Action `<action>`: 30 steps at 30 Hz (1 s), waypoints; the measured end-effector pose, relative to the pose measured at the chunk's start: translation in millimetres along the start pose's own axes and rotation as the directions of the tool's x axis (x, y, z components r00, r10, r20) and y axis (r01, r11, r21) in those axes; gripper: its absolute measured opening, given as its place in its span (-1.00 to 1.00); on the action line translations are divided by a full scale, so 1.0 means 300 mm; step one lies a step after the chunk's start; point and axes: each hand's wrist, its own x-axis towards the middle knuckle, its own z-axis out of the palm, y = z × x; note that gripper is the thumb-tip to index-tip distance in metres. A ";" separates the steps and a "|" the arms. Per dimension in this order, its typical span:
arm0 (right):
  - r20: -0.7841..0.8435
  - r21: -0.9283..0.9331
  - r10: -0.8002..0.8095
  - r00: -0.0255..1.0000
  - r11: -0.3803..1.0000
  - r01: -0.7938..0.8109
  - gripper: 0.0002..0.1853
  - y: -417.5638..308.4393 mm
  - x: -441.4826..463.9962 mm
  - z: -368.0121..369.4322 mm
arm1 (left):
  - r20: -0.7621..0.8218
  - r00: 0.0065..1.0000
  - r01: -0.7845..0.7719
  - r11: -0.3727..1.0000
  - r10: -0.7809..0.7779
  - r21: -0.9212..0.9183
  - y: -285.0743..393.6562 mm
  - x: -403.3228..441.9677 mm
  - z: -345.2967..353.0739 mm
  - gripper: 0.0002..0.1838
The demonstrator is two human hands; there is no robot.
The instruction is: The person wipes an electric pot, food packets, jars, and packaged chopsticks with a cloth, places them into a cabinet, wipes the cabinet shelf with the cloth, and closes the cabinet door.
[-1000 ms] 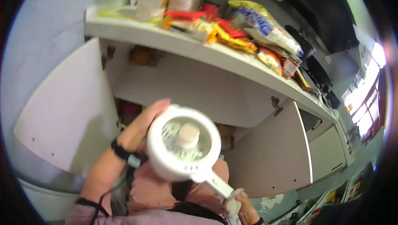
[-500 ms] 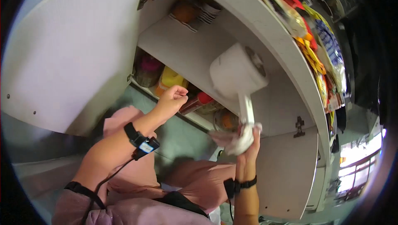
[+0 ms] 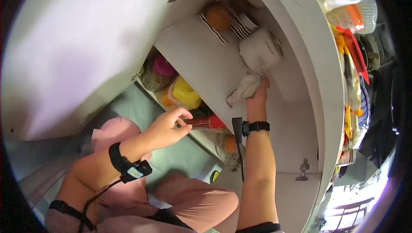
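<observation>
Deep on the cabinet's upper shelf is a white saucepan (image 3: pixel 259 52) with its lid side facing right. My right hand (image 3: pixel 259 92) reaches in, closed around a crumpled white cloth (image 3: pixel 248 86) at the saucepan's handle, which the cloth and fingers mostly hide. Whether the saucepan rests fully on the shelf I cannot tell. Outside the cabinet front, my left hand (image 3: pixel 169 126) hangs with fingers bent and apart, holding nothing. Nearest to it is a red-capped container (image 3: pixel 212 122) on the lower shelf.
Striped items (image 3: pixel 244 25) and a round brown object (image 3: pixel 218 17) stand at the shelf's far end. Below are a pink-lidded jar (image 3: pixel 159 70) and a yellow container (image 3: pixel 186 93). An open white door (image 3: pixel 86 52) flanks the left; packets crowd the countertop (image 3: pixel 315 40) at right.
My right hand has carried the saucepan and cloth deeper into the cabinet, toward the striped items. My left hand has lowered slightly and its fingers have spread. The view has shifted.
</observation>
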 end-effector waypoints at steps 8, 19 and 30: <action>0.020 -0.099 0.066 0.998 0.993 -0.064 -0.35 0.026 -0.004 0.135 | 0.013 0.999 0.035 0.999 -0.035 -0.016 0.022 -0.003 -0.014 -0.71; 0.016 -0.352 0.028 0.999 0.936 -0.020 -0.34 -0.011 0.046 0.070 | 0.027 0.999 -0.014 0.991 0.018 -0.137 0.006 -0.003 -0.002 -0.73; 0.527 -0.731 -0.491 0.694 0.156 0.665 -0.28 -0.105 -0.204 0.206 | 0.086 0.996 -0.028 0.992 0.038 -0.120 0.011 0.028 0.090 -0.73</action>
